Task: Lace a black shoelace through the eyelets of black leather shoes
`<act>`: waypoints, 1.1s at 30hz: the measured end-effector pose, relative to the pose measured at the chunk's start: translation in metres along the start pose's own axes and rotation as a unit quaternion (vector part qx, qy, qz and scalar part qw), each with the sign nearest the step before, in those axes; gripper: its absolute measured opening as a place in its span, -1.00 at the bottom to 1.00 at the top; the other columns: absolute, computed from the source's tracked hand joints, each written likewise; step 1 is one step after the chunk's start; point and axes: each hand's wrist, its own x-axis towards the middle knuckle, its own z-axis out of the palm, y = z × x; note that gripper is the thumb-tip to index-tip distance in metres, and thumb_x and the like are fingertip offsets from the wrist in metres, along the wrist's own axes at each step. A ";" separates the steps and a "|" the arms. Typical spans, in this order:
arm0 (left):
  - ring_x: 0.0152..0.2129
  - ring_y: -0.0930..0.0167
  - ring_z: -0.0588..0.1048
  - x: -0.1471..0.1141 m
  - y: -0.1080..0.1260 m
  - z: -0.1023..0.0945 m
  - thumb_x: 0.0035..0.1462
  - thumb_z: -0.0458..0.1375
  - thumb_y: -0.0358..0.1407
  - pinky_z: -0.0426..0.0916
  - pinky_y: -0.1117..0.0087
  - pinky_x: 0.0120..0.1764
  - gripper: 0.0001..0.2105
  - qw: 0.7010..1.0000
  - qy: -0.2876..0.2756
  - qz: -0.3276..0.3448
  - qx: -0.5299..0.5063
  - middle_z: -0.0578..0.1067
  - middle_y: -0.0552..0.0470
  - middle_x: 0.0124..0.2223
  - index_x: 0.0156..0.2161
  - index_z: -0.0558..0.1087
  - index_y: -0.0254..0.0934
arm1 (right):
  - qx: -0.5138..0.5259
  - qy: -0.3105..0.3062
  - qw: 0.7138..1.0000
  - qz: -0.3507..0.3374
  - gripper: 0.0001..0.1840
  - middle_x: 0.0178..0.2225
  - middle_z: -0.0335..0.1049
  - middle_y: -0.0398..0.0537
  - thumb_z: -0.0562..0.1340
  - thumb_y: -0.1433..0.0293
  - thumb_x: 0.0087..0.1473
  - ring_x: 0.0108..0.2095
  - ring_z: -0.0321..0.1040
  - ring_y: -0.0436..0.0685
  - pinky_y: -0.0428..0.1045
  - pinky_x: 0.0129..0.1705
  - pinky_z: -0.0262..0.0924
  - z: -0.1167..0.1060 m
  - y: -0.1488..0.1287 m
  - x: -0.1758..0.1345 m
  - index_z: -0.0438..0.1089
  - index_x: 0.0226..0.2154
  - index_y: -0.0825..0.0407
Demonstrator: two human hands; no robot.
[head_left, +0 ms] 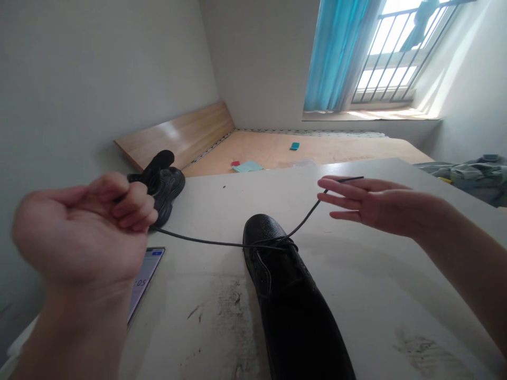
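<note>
A black leather shoe [266, 232] points away from me on the white tabletop, and a dark shape runs from it to the bottom edge. One thin black shoelace [206, 242] crosses its front and stretches out to both sides. On the left, my left hand [91, 227] is curled into a fist around one end of the lace. My right hand [368, 203] is at the right, palm up, with the fingers nearly straight. The lace's other end passes between those fingers, and its tip sticks out above them. Both hands are raised above the table.
Behind my left hand sits another black shoe [168, 192]. A phone [148, 277] lies partly hidden under my left wrist. Beyond the white table [356, 295] is a wooden surface [269, 145] with small papers. Crumpled cloth [471, 177] lies at the right, below a barred window.
</note>
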 end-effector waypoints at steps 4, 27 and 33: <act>-0.70 0.54 0.07 -0.009 -0.022 0.029 0.07 0.08 -0.41 0.04 0.53 -0.67 -0.80 0.980 -0.093 0.041 0.170 0.12 0.13 -0.60 -0.57 0.33 -0.27 | -0.205 -0.036 0.978 0.027 -0.72 -0.31 0.54 -0.03 0.20 0.17 0.21 -0.28 0.43 0.08 -0.01 -0.24 0.29 0.028 0.002 -0.002 0.49 -0.21 0.00; -0.39 0.43 0.42 -0.036 -0.050 0.041 0.35 -0.05 -0.22 0.29 0.42 -0.26 -0.89 0.852 -0.320 -0.004 0.414 0.46 0.13 -0.37 -0.11 0.29 -0.10 | -0.472 -0.158 0.867 -0.023 -0.70 -0.38 0.22 -0.13 0.05 0.40 0.27 -0.39 0.18 -0.02 -0.07 -0.31 0.10 0.082 0.004 -0.008 0.18 -0.51 0.05; -0.44 0.38 0.53 -0.032 -0.038 0.034 0.23 0.13 -0.16 0.31 0.47 -0.39 -0.85 0.833 -0.281 0.054 0.473 0.59 0.06 -0.39 -0.29 0.48 -0.15 | -0.472 -0.165 0.866 -0.022 -0.73 -0.36 0.25 -0.12 0.06 0.41 0.27 -0.39 0.21 -0.02 -0.07 -0.31 0.13 0.083 0.004 -0.008 0.23 -0.48 0.05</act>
